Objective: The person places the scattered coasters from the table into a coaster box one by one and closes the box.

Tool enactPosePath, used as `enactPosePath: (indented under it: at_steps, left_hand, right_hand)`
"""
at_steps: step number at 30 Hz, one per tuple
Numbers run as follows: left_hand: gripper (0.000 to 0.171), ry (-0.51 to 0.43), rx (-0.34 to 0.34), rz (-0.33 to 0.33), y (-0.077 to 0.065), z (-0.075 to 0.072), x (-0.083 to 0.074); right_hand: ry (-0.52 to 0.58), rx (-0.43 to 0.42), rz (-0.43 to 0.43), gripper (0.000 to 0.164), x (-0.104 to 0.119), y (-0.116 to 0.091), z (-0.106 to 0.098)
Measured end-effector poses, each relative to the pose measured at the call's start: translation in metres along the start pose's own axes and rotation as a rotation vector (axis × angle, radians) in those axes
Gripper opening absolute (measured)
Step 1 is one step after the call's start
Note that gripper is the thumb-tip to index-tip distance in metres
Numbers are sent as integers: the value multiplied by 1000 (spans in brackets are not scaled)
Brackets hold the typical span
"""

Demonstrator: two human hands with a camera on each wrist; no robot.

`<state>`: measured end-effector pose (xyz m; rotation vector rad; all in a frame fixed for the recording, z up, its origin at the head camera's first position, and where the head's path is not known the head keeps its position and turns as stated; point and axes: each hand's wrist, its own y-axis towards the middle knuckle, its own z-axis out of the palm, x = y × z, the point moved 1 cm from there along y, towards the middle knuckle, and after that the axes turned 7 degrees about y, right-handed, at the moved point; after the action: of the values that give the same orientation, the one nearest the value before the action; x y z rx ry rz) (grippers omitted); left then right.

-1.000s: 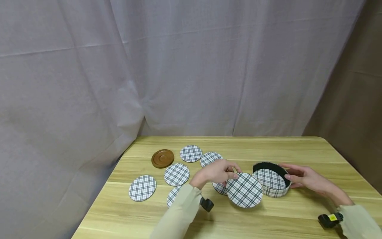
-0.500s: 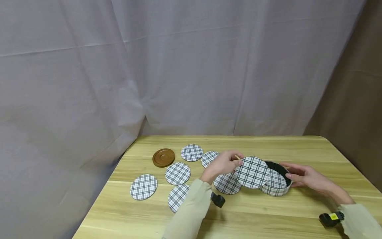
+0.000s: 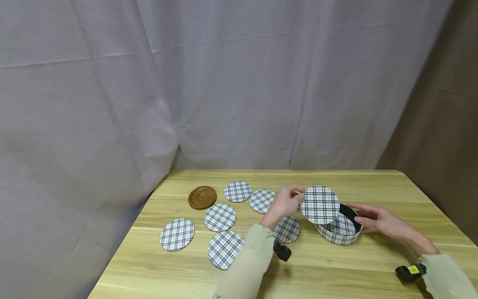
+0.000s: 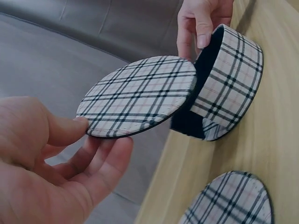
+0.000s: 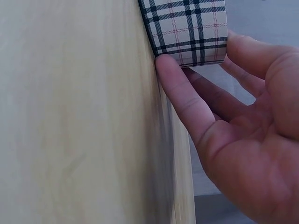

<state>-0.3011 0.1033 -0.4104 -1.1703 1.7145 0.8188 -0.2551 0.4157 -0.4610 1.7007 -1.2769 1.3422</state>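
My left hand (image 3: 285, 203) pinches a round plaid coaster (image 3: 320, 204) by its edge, thumb on top and fingers beneath. Black, white and thin red lines cross its face in the left wrist view. The coaster hangs tilted over the near left part of a round plaid holder (image 3: 337, 238) with a black lining. Inside the holder a plaid surface shows, partly hidden by the raised coaster. At the holder's right side, my right hand (image 3: 382, 224) grips the wall, thumb at the rim. The right wrist view shows its fingers around the end of the plaid wall (image 5: 189, 32).
Another plaid coaster (image 3: 288, 229) lies under my left wrist, left of the holder. Several more, such as the front one (image 3: 224, 249), are spread over the left of the wooden table (image 3: 336, 276). A brown wooden disc (image 3: 202, 197) lies at the back left. Grey curtain hangs behind.
My left hand has lifted the coaster up and rightward, from beside the holder to above it. My right hand keeps its grip on the holder, nearly unmoved.
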Motion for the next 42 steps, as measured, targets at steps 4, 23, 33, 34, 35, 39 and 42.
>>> enactPosePath:
  at_steps: [4,23,33,34,35,39,42]
  left_hand:
    - [18,-29,-44,-10,6,10,1]
    - [18,-208,-68,-104,12,51,17]
    - [19,-256,-81,-151,10,65,27]
    - [19,-255,-81,-152,10,66,28]
    - [19,-252,-81,-151,9,67,28]
    - [16,-195,-73,-126,8,70,30]
    - [11,-81,-79,-102,7,73,31]
  right_hand:
    - [-10,7,7,64,0,0,-2]
    - [19,9,-25,65,-9,3,-5]
    - [-1,-2,-13,63,-11,4,-1]
    - [-1,4,-8,63,-10,4,-2]
    - [3,6,-2,64,-10,3,-2]
    - [15,25,5,63,-8,2,-4]
    - [14,36,-4,62,-8,2,-5]
